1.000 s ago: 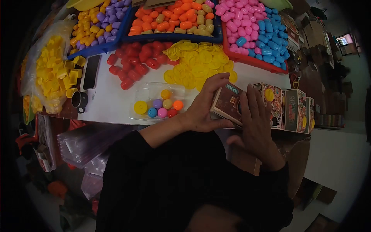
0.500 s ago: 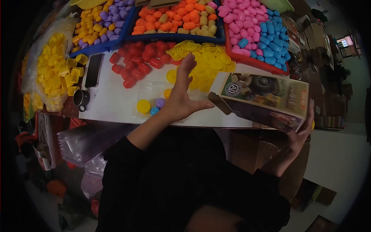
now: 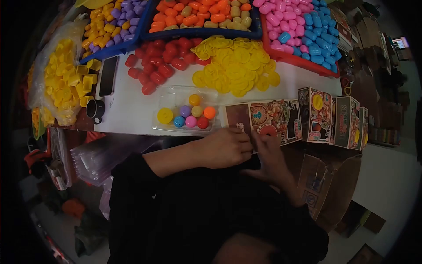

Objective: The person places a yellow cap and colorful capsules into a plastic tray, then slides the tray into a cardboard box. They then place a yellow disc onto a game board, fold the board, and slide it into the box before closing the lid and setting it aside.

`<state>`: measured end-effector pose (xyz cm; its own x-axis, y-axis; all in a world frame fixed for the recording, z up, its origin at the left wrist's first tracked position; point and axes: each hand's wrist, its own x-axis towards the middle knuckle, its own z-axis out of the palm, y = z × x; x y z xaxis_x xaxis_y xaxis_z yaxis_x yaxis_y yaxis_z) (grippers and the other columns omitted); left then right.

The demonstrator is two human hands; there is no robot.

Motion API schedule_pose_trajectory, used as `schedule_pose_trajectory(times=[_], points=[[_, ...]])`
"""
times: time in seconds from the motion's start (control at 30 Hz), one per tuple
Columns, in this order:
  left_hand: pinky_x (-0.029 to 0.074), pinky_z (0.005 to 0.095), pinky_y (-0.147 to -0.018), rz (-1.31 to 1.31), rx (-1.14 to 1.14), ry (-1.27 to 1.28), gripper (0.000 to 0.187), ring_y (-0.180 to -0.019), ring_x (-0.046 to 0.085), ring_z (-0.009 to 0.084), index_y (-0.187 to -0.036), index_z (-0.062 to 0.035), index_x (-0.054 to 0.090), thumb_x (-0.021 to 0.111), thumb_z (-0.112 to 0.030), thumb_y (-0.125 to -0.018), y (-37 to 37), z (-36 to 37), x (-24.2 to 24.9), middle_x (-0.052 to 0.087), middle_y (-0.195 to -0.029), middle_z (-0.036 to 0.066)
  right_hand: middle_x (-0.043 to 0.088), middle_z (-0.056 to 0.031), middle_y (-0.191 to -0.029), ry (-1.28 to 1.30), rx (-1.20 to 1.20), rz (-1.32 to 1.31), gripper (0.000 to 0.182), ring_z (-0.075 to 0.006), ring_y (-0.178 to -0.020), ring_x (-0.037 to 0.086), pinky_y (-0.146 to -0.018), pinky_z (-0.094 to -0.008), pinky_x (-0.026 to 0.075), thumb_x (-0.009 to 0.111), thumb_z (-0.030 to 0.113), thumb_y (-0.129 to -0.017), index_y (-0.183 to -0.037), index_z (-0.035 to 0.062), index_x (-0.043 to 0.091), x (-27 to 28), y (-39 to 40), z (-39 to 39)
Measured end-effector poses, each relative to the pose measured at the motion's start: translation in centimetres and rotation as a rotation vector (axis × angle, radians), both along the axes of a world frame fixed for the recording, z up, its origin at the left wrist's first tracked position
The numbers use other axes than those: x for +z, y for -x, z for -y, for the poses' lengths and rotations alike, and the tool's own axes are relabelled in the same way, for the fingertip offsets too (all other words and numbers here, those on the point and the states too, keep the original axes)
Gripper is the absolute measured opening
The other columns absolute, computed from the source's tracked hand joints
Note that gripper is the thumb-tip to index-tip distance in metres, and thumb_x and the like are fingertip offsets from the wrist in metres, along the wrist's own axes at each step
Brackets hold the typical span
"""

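Note:
A printed cardboard box (image 3: 285,116) lies on the white table near its front edge, a plain brown flap (image 3: 236,115) at its left end. My left hand (image 3: 228,147) rests at that flap with its fingers curled, and what they hold, if anything, is hidden. My right hand (image 3: 269,160) touches the lower edge of the box, thumb and fingers apart. Left of the hands, a clear plastic tray (image 3: 167,94) holds several small coloured balls and a yellow disc (image 3: 165,115). More printed boxes (image 3: 320,115) stand to the right.
Yellow discs (image 3: 241,66) and red capsules (image 3: 156,61) are heaped behind. Blue bins (image 3: 206,32) and a red bin (image 3: 303,61) hold coloured capsules. At the left are a phone (image 3: 107,77), a dark cup (image 3: 94,110) and a bag of yellow pieces (image 3: 61,79).
The box has gone from raised in my right hand to lying on the table. Both hands have come together at its left end. The view has shifted, showing more boxes at the right.

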<state>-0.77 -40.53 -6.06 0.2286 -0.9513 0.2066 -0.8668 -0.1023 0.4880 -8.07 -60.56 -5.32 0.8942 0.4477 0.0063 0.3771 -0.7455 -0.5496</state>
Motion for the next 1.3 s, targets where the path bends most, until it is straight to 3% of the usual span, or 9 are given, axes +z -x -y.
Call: schedule_pose_trajectory(times=[0.13,0.2,0.27,0.37,0.8,1.0,1.1,1.17,1.3], points=[[0.037,0.0483,-0.095,0.037,0.120,-0.061,0.066,-0.122,0.040,0.0279,-0.119,-0.0127,0.050,0.076,-0.021,-0.058,-0.6,-2.0,1.0,0.048,-0.120,0.011,0.051,-0.0152,-0.094,0.203,-0.186,0.230,0.060,-0.0294,-0.080,0.055,-0.078,-0.0360,0.044,0.067,0.025,-0.075,-0.123,-0.0034,0.047,-6.4,-0.3,-2.9],[0.034,0.0539,-0.097,0.025,0.237,-0.082,0.084,-0.127,0.033,0.0316,-0.131,-0.0147,0.040,0.078,-0.026,-0.058,-1.7,-5.1,2.3,0.040,-0.130,0.015,0.055,-0.0132,-0.079,-0.014,-0.298,0.277,0.037,-0.0294,-0.069,0.056,-0.068,-0.0366,0.045,0.058,0.021,-0.082,-0.112,-0.0013,0.055,-5.7,-1.0,-3.7],[0.026,0.0682,-0.095,0.011,0.580,-0.412,0.116,-0.131,0.023,0.0369,-0.142,-0.0197,0.015,0.085,-0.032,-0.050,-2.8,-7.8,2.5,0.024,-0.139,0.017,0.056,-0.0129,-0.074,-0.200,-0.309,0.112,0.027,-0.0289,-0.065,0.056,-0.064,-0.0356,0.046,0.055,0.017,-0.084,-0.103,-0.0009,0.057,-4.2,-1.8,-4.3],[0.026,0.0715,-0.092,0.025,0.611,-0.624,0.123,-0.130,0.024,0.0376,-0.144,-0.0201,0.009,0.086,-0.030,-0.048,-3.6,-8.9,0.1,0.025,-0.138,0.019,0.057,-0.0125,-0.068,-0.459,-0.312,-0.110,0.016,-0.0276,-0.062,0.057,-0.059,-0.0350,0.046,0.049,0.012,-0.087,-0.090,-0.0010,0.058,-2.8,-2.7,-6.0],[0.025,0.0717,-0.092,-0.092,0.566,-0.472,0.117,-0.124,0.031,0.0349,-0.143,-0.0201,0.010,0.082,-0.020,-0.051,-3.6,-10.0,0.1,0.032,-0.132,0.015,0.059,-0.0114,-0.071,-0.677,-0.306,-0.252,0.014,-0.0231,-0.066,0.060,-0.061,-0.0329,0.047,0.046,0.007,-0.087,-0.083,-0.0015,0.056,-2.6,-2.6,-8.1],[0.022,0.0718,-0.093,-0.105,0.507,-0.400,0.127,-0.127,0.029,0.0354,-0.143,-0.0206,0.009,0.087,-0.034,-0.045,-3.9,-10.4,-0.5,0.030,-0.134,0.016,0.058,-0.0097,-0.070,-0.680,-0.157,-0.288,0.015,-0.0225,-0.065,0.058,-0.059,-0.0326,0.046,0.045,0.009,-0.088,-0.083,0.0001,0.056,-3.2,-3.8,-11.1],[0.026,0.0626,-0.099,-0.139,0.457,-0.210,0.128,-0.128,0.028,0.0367,-0.143,-0.0195,0.009,0.087,-0.039,-0.043,-4.3,-12.3,-1.0,0.029,-0.133,0.017,0.058,-0.0093,-0.070,-0.680,-0.139,-0.321,0.017,-0.0219,-0.064,0.058,-0.059,-0.0326,0.045,0.045,0.011,-0.088,-0.082,0.0003,0.056,-3.6,-4.3,-12.2],[0.033,0.0467,-0.101,-0.311,0.537,0.160,0.112,-0.125,0.034,0.0355,-0.141,-0.0170,0.018,0.085,-0.038,-0.053,-4.1,-13.5,-1.0,0.034,-0.130,0.017,0.058,-0.0094,-0.070,-0.691,-0.118,-0.314,0.017,-0.0217,-0.064,0.058,-0.058,-0.0326,0.045,0.046,0.011,-0.088,-0.082,0.0002,0.056,-3.6,-4.4,-12.2],[0.038,0.0354,-0.097,-0.288,0.823,0.103,0.078,-0.116,0.043,0.0315,-0.130,-0.0107,0.042,0.079,-0.033,-0.064,-3.8,-17.0,-1.8,0.043,-0.122,0.015,0.058,-0.0095,-0.070,-0.748,-0.117,-0.269,0.015,-0.0210,-0.062,0.058,-0.058,-0.0320,0.046,0.046,0.010,-0.088,-0.084,-0.0005,0.056,-4.6,-4.3,-12.3]])
